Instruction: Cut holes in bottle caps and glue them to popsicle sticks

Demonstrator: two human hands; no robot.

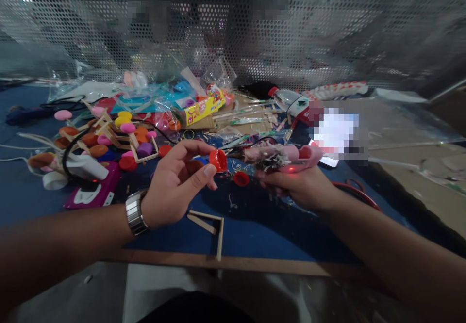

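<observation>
My left hand (178,182) pinches a red bottle cap (218,160) between thumb and fingers, its hollow side facing right. My right hand (302,185) is wrapped around the handle of a pink glue gun (287,155) with a lit red light. Grimy, whitish residue coats the gun's front, and its nozzle points left toward the cap, a little apart from it. Another red cap (241,179) lies on the blue table between my hands. Closer to me rests a small frame of glued wooden sticks (220,231), bent at a corner.
Stick pieces with colourful caps (127,134) crowd the left, beside a purple power strip (96,187) holding a white plug (89,168). Behind are plastic wrappers, a yellow packet (206,107) and a plastic bottle (291,101). A lit phone (335,136) lies right; perforated metal mesh (233,32) stands behind.
</observation>
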